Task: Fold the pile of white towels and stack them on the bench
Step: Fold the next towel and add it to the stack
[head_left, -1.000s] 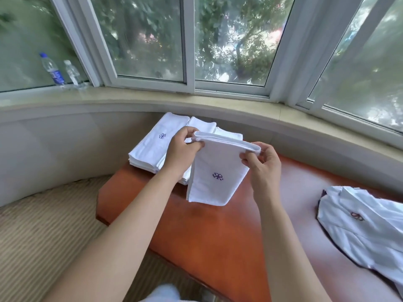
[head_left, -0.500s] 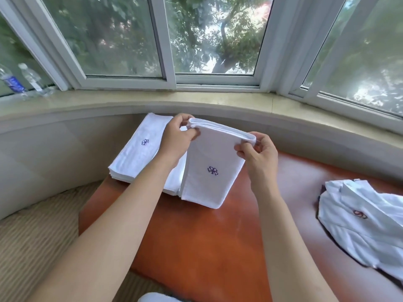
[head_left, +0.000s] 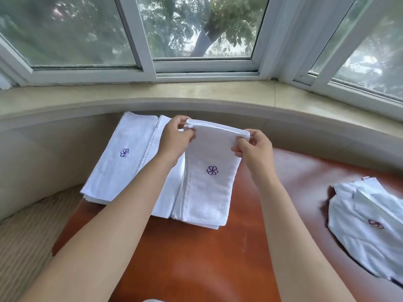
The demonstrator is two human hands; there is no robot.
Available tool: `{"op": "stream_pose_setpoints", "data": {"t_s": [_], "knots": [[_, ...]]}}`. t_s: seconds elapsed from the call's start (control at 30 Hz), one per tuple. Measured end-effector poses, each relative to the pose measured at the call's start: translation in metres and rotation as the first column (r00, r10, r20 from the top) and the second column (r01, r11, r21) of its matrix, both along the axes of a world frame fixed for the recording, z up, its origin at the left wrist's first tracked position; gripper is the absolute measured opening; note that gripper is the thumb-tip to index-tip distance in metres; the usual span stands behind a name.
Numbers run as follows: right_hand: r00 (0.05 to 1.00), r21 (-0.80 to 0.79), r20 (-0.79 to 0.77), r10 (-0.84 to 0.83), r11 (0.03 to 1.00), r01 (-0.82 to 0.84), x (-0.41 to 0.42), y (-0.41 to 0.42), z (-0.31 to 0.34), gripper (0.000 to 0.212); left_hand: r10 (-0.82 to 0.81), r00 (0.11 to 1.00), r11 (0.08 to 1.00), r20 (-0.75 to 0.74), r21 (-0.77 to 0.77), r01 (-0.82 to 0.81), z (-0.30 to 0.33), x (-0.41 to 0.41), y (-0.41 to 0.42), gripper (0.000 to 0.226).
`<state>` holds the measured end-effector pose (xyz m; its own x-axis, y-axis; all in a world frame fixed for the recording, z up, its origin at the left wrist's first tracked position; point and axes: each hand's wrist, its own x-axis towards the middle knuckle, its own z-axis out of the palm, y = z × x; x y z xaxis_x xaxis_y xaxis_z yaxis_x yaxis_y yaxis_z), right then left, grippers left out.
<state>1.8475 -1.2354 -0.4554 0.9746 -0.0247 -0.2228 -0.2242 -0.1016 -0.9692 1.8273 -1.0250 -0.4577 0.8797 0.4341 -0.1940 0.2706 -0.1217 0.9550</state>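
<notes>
Here both hands, left hand [head_left: 174, 138] and right hand [head_left: 255, 147], pinch the folded towel's [head_left: 207, 182] top corners over the orange bench [head_left: 196, 258]; 1 folded stack [head_left: 124, 158] lies left, unfolded towels [head_left: 370, 225] far right.

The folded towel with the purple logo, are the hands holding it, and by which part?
Yes. The folded towel is pinched at its top folded edge: left hand on the left corner, right hand on the right corner.
</notes>
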Motion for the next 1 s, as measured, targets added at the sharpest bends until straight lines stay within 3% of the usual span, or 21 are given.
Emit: {"op": "stream_pose_setpoints", "data": {"t_s": [0.13,0.4,1.0], "knots": [[0.999,-0.085,-0.036,-0.002,0.996,-0.001,0.036,0.006,-0.016,0.014,-0.077,0.996,0.997,-0.056,-0.011,0.076,-0.022,0.033,0.013,0.02],[0.999,-0.093,-0.048,-0.014,0.996,0.009,0.038,0.009,-0.021,0.015,-0.091,0.993,0.993,-0.081,-0.085,0.084,-0.032,0.04,0.017,0.026],[0.977,0.003,0.201,0.066,0.998,-0.068,-0.116,-0.036,0.086,0.02,-0.046,0.987,0.997,0.151,-0.056,0.055,0.09,-0.121,-0.011,0.023]]}}
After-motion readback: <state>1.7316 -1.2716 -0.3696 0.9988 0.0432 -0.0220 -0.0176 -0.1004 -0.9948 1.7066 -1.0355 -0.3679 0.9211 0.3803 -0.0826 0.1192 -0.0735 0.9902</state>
